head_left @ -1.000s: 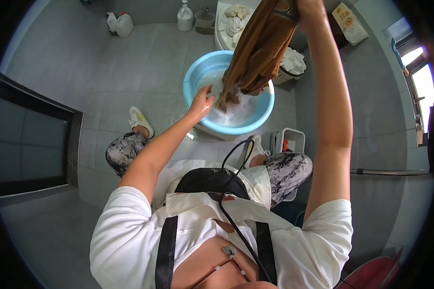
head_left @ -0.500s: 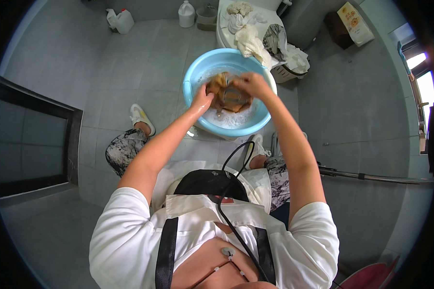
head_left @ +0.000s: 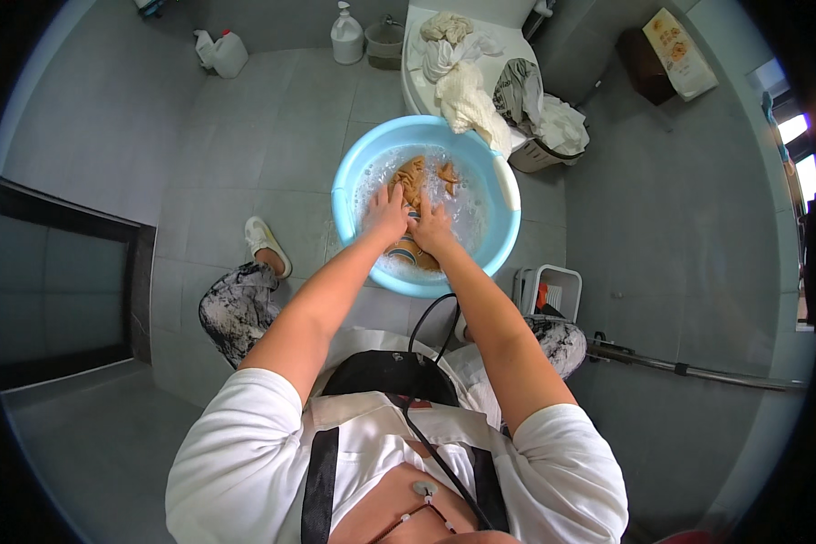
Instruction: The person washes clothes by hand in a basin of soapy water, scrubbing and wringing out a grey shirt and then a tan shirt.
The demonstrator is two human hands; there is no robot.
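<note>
Brown garment (head_left: 414, 177) under both hands in the blue basin (head_left: 508, 186).

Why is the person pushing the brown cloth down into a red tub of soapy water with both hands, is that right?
Almost. The tub is light blue, not red, as the head view shows. The rest holds: the left hand and right hand press the brown cloth down into soapy water.

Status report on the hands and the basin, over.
Left hand and right hand pressing brown cloth into sudsy blue basin. Nothing blocking them.
</note>
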